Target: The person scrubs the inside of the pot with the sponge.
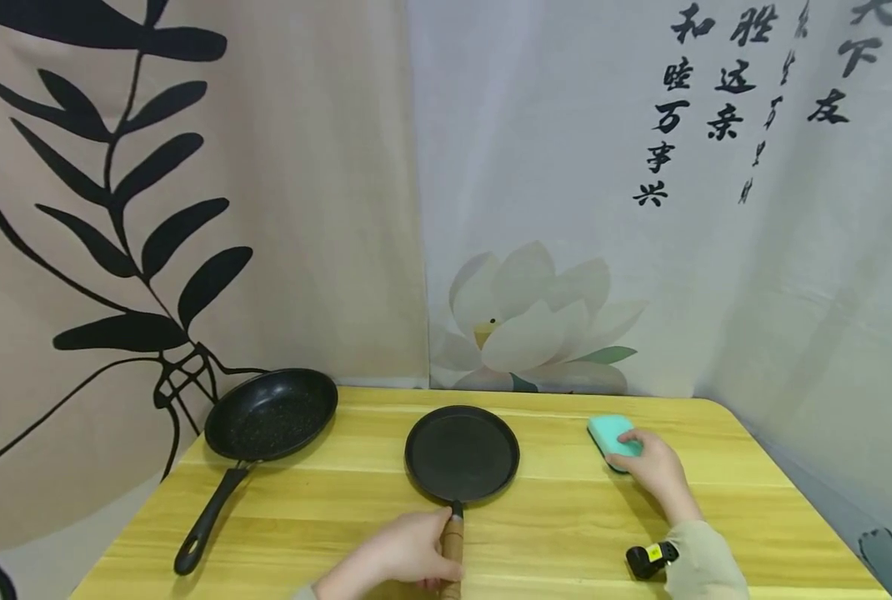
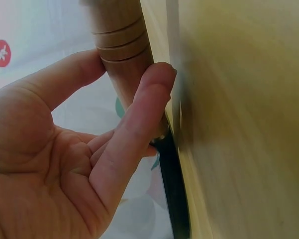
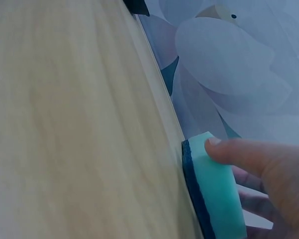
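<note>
A flat black griddle pan (image 1: pixel 462 454) lies at mid-table, its wooden handle (image 1: pixel 453 553) pointing toward me. My left hand (image 1: pixel 413 547) holds that handle; in the left wrist view thumb and fingers sit on either side of the grooved wood (image 2: pixel 122 45). Off to the right, a turquoise sponge (image 1: pixel 611 435) with a dark scouring layer underneath lies on the table. My right hand (image 1: pixel 658 468) grips the sponge by its near right side. In the right wrist view, the thumb lies over the sponge (image 3: pixel 216 189) and the other fingers are partly hidden behind it.
A deeper black frying pan (image 1: pixel 273 414) stands at the table's left, its black handle (image 1: pixel 209 525) toward the near left. The wooden table (image 1: pixel 551 508) ends at a printed curtain (image 1: pixel 326 208) behind. A black wrist camera (image 1: pixel 650 560) sits by the right sleeve.
</note>
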The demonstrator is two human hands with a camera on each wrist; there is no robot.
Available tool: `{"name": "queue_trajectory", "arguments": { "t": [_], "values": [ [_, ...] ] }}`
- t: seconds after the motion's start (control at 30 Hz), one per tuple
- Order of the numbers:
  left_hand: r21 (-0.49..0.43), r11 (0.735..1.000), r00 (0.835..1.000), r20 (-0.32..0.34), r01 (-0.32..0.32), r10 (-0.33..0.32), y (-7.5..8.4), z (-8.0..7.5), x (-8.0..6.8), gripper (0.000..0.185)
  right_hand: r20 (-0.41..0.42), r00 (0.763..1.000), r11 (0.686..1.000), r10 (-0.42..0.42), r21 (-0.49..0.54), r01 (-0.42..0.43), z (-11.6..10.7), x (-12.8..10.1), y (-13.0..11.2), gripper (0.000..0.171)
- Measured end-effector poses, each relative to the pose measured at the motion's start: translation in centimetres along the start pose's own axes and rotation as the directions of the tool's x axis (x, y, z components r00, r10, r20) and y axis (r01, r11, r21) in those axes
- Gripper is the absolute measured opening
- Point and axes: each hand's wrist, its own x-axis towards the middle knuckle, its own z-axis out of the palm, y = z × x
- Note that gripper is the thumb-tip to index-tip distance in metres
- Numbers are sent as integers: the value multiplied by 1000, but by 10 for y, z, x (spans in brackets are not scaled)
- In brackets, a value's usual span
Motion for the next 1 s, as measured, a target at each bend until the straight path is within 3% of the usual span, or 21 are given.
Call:
{"name": "queue_trajectory", "arguments": {
  "t": [0.2, 0.57, 0.8, 1.0],
  "values": [
    [-37, 999, 1000, -8, 14, -14, 1, 3, 0, 80, -8, 1000, 1000, -28, -9, 28, -3, 5, 0, 46],
    [-22, 1000, 1000, -4, 8, -8, -1, 1, -2, 80, 75, 987, 990, -139, 8, 138, -31, 17, -20, 53],
    [-41, 999, 1000, 7, 6, -6, -2, -1, -1, 80, 164, 933, 948, -319, 47, 316, -28, 25, -47, 45],
    [-36, 999, 1000, 5, -2, 2, -3, 0, -1, 78, 221, 890, 917, -399, 84, 390, -26, 23, -66, 37]
  ]
}}
